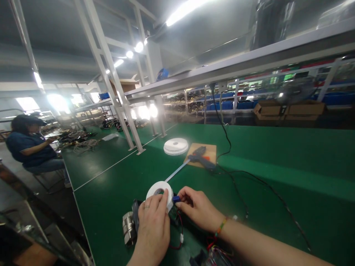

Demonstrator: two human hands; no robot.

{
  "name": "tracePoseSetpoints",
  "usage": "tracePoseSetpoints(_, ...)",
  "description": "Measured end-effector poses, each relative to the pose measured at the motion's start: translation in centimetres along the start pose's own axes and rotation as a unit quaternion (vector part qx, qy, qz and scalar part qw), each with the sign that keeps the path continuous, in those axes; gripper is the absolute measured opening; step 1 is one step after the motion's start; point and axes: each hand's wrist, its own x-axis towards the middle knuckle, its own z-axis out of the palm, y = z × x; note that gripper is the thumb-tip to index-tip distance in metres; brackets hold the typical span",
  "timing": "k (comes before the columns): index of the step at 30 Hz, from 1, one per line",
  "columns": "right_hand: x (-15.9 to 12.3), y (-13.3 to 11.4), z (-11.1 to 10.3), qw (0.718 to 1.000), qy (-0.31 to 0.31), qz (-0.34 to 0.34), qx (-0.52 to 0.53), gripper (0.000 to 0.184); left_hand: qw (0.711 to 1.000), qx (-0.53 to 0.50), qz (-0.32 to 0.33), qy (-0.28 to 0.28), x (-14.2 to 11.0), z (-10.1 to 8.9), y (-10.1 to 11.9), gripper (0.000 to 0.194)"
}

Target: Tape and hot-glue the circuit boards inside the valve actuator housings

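My left hand (154, 221) is curled over a white ring-shaped part (153, 189), its fingers pressing on the ring's near side. A dark housing (135, 216) shows beside that hand, with a silvery metal fitting (128, 227) to its left. Just right of the ring, my right hand (198, 207) pinches a small blue block (176, 199) between thumb and fingertips. Whether the block touches the ring's edge I cannot tell. Below it, a thin dark red wire ends in a white connector (181, 238). What lies under my left palm is hidden.
A glue gun (202, 157) lies on a tan board (212, 149), its pale strip pointing at the ring. White discs (175, 146) are stacked behind. Black cables (266, 184) cross the green table (116, 207). Wired parts (217, 255) lie nearest me. A person (30, 144) sits at left.
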Motion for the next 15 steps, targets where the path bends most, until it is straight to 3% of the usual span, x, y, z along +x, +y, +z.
tracePoseSetpoints(11, -0.1, -0.1, 0.4, 0.997, 0.015, -0.039, -0.062, 0.005, 0.998, -0.042, -0.032, -0.026, 0.0, 0.2, 0.2, 0.055)
tracePoseSetpoints(15, -0.3, -0.3, 1.1, 0.996, 0.049, -0.037, -0.059, 0.008, 0.998, -0.042, -0.055, 0.009, -0.3, 1.0, 0.8, 0.055)
